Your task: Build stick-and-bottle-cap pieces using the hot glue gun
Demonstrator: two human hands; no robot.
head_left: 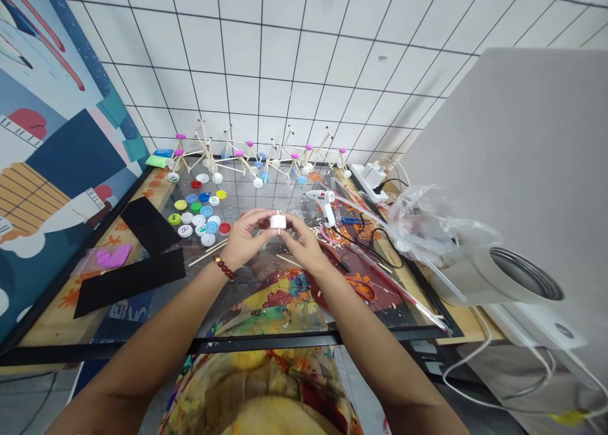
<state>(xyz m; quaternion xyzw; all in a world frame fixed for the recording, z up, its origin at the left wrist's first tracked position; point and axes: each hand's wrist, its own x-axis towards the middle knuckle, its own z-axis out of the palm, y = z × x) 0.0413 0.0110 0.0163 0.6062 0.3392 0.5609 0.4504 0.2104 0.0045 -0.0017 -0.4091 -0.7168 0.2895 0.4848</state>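
Note:
My left hand and my right hand meet above the glass table, both pinching a white bottle cap between their fingertips. A thin wooden stick seems to pass through the cap, though it is too small to be sure. A beaded bracelet sits on my left wrist. Loose wooden sticks lie on the glass just left of my hands.
Coloured bottle caps lie in a heap to the left. Stick-and-cap models line the back wall. A glue gun and its cable lie to the right, near a power strip, a plastic bag and a white cylinder. Black sheets lie left.

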